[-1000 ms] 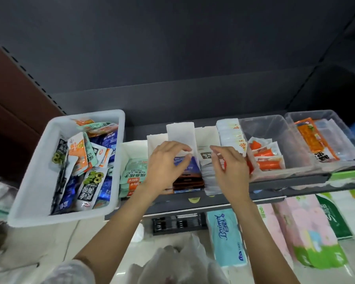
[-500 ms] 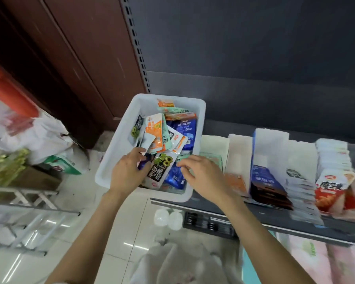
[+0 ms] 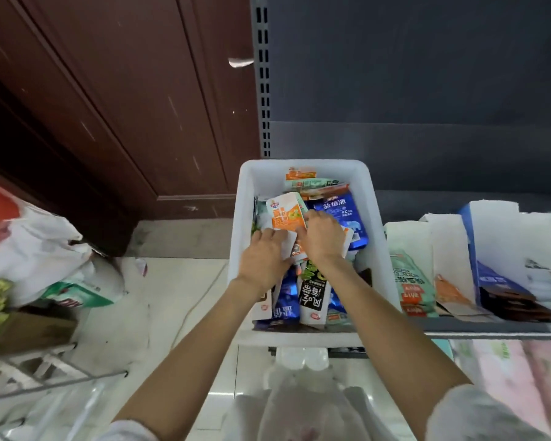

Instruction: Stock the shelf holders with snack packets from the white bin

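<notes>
A dark grey metal shelf is set beside a brown wooden door over pale floor tiles. The white plastic bin, heaped with snack packets, sits at the shelf's left end, just beside white paper holders. Inside it, an orange-and-white packet is pinched between the left hand and the right hand, fingers curled.

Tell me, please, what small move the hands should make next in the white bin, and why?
Probably lift the orange-and-white packet clear of the pile. Both the left hand and the right hand are inside the white bin, fingers at that packet's lower edge, and it stands above the other packets. The shelf holders to the right have room; whether the grip is firm I cannot tell.
</notes>
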Motion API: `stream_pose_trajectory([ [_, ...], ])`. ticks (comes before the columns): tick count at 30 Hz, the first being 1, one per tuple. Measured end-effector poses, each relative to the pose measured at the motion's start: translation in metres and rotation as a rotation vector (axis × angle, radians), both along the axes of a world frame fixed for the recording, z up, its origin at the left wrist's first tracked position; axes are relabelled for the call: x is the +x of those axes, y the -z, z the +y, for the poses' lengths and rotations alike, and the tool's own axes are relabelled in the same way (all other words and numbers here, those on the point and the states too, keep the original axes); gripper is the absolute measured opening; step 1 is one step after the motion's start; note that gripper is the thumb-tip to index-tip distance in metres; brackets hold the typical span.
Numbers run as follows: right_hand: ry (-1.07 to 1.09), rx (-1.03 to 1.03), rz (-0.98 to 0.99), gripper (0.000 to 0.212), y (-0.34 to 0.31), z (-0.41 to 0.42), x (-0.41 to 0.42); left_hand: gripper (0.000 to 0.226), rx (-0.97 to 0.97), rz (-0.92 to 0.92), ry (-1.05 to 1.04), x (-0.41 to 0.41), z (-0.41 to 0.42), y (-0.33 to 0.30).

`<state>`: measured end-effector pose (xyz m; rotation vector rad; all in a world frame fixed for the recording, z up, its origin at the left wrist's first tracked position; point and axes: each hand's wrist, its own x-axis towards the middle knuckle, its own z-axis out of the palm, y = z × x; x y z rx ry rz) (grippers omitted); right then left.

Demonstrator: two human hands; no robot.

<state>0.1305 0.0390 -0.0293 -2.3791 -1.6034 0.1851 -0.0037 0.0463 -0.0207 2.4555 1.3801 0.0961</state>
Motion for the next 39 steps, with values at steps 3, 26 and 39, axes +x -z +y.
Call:
stream_pose_trajectory([
  [3, 0.103, 0.000, 0.223, 0.024, -0.002, 0.004, -0.001, 0.053, -0.015, -0.036, 0.003, -0.003, 0.004, 0.002],
  [26, 0.120, 0.354, 0.195, 0.075, -0.119, -0.141, 0.072, 0.020, -0.162, -0.606, 0.403, 0.070, -0.023, -0.088],
  [39, 0.337, 0.645, 0.008, 0.015, -0.085, -0.261, 0.173, 0.013, -0.016, -0.696, 0.455, 0.206, -0.116, -0.062],
])
